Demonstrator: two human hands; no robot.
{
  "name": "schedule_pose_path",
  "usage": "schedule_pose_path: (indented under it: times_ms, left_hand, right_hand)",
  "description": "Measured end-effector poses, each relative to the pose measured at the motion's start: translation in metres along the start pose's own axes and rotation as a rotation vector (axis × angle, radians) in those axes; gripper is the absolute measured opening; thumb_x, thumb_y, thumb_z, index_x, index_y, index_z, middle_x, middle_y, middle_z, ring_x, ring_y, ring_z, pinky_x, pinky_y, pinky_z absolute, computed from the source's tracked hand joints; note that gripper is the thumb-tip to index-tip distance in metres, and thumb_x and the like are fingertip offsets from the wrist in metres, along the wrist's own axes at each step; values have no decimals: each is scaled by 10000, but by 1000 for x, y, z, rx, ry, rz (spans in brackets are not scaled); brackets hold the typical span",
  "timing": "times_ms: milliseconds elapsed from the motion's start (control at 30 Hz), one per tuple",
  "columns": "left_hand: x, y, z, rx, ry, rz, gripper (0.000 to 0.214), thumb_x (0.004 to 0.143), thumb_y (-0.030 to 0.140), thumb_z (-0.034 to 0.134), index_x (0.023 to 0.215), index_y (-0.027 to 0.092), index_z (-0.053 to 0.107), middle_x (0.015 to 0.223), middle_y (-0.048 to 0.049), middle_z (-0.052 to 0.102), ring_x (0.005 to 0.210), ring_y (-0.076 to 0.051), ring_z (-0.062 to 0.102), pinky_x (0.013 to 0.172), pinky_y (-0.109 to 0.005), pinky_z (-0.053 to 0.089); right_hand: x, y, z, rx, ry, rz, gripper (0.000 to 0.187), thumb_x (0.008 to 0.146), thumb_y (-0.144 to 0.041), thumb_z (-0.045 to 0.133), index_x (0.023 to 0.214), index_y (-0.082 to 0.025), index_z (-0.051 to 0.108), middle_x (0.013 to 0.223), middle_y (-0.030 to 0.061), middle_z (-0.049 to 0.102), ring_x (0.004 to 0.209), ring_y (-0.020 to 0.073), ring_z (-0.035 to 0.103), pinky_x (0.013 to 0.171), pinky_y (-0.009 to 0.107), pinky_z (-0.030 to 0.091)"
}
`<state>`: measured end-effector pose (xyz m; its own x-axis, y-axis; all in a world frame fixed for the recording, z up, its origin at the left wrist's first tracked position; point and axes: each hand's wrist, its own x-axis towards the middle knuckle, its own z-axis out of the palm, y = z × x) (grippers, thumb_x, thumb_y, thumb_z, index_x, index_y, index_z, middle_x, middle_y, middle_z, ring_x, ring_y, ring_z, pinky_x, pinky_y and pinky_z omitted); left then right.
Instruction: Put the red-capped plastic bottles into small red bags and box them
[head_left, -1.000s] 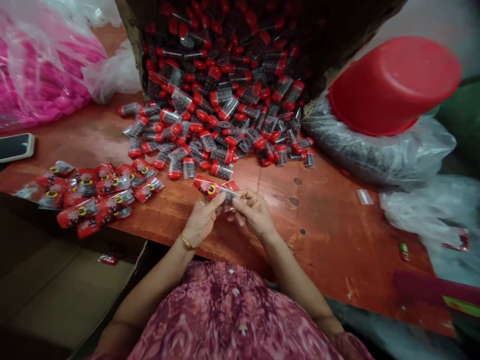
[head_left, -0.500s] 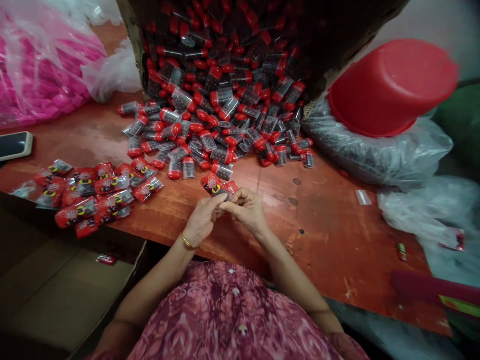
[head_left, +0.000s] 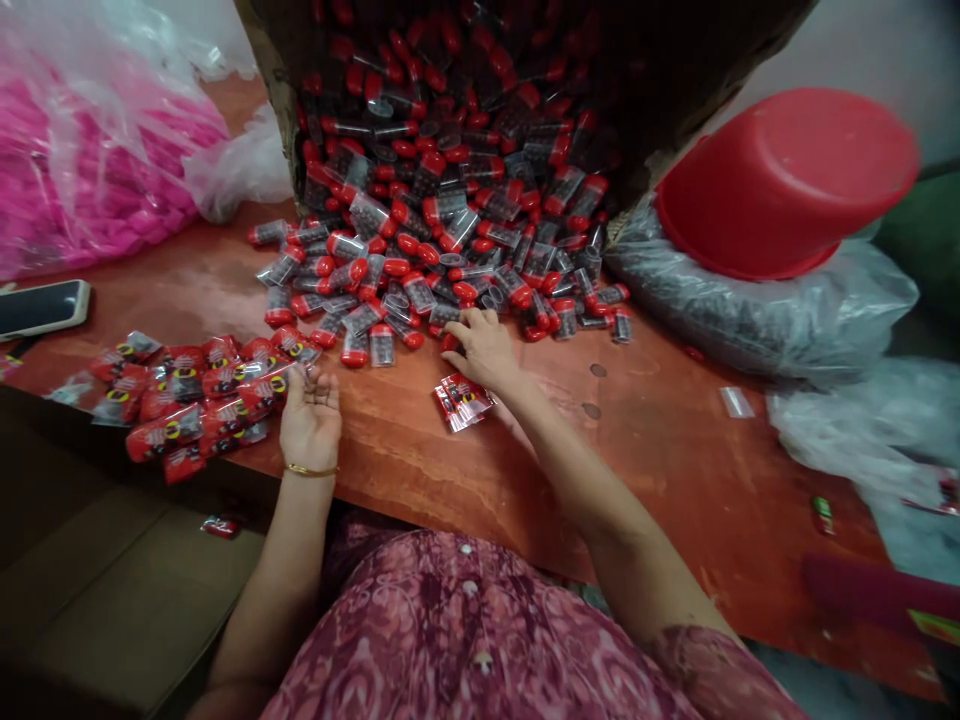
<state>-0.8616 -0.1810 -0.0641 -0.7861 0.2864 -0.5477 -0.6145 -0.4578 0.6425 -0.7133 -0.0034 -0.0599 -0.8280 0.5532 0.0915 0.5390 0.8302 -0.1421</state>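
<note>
My left hand [head_left: 311, 420] is palm up with its fingers loosely apart, at the right edge of a pile of filled red pouches [head_left: 169, 435] with yellow and black print. Its fingertips are beside the nearest pouch [head_left: 262, 393]; I see nothing held. My right hand [head_left: 484, 350] reaches to the front of a heap of clear small tubes with red caps [head_left: 360, 318]. Its thumb and forefinger close around the red end of one tube [head_left: 448, 342], partly hidden by the fingers. Below that hand lie flat red printed wrappers [head_left: 461, 402] on the table.
The tubes spill from a tipped cardboard box [head_left: 274, 90]. A phone [head_left: 45, 308] and a bag of pink pieces [head_left: 97, 170] are at left. An upturned red tub [head_left: 787, 180] rests on a filled clear bag [head_left: 757, 310] at right. An open carton [head_left: 97, 600] stands below the table's edge.
The hands, together at a red pouch before, have parted. My left hand moved left to the pouch pile, where a pouch now lies. My right hand moved forward to the tubes.
</note>
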Motion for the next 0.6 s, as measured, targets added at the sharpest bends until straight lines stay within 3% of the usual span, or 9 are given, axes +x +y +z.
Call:
schedule_pose_path:
  times_ms: [167, 267, 333, 400, 467, 533, 600]
  left_hand:
    - [-20, -1, 5, -102, -91, -69, 382, 885, 495, 423, 800, 169, 603, 753, -27, 681, 742, -93, 654, 780, -215, 521]
    - [-41, -18, 12, 40, -171, -184, 388, 863, 506, 456, 906, 149, 601, 923, -93, 687, 858, -149, 660, 793, -263, 523]
    - [-51, -36, 16, 210, -240, -166, 351, 837, 481, 513, 969, 167, 598, 1048, -104, 668, 894, -168, 657, 818, -292, 512]
    - [-55, -55, 19, 442, -359, -2, 331, 793, 442, 583, 1004, 189, 612, 1107, -99, 654, 942, -189, 645, 882, -328, 479]
    - [-53, -70, 22, 724, -540, 257, 300, 740, 370, 650, 987, 198, 648, 1129, -94, 651, 1059, -221, 597, 988, -363, 400]
    - [-48, -79, 25, 978, -727, 471, 230, 730, 289, 650, 938, 196, 679, 1115, -96, 660, 1140, -243, 544, 1066, -386, 303]
    - [-43, -82, 24, 1129, -853, 571, 201, 770, 242, 581, 936, 200, 686, 1076, -95, 674, 1112, -246, 557, 1084, -404, 270]
  right_hand:
    - [-38, 39, 14, 40, -10, 105, 425, 870, -341, 512, 1274, -209, 519, 1051, 119, 597, 932, 273, 496, 795, 385, 394]
    - [-66, 53, 21, 53, 77, 201, 446, 879, -351, 478, 1291, -182, 502, 1130, 145, 572, 979, 287, 487, 821, 406, 387]
    - [-82, 50, 22, 32, 143, 249, 465, 884, -364, 465, 1302, -161, 487, 1242, 167, 509, 1068, 308, 448, 860, 432, 366]
    - [-93, 37, 22, 10, 217, 275, 448, 901, -371, 434, 1289, -157, 497, 1293, 169, 470, 1129, 312, 409, 900, 445, 339]
    - [-98, 19, 22, 19, 249, 294, 409, 916, -388, 404, 1224, -167, 556, 1234, 160, 513, 1096, 300, 428, 891, 440, 339]
    - [-98, 3, 21, 44, 210, 303, 397, 913, -425, 408, 1144, -176, 614, 1120, 148, 575, 1005, 289, 466, 842, 429, 358]
    - [-93, -7, 20, 70, 149, 290, 403, 901, -451, 431, 1112, -175, 637, 1045, 140, 605, 954, 286, 482, 803, 414, 369]
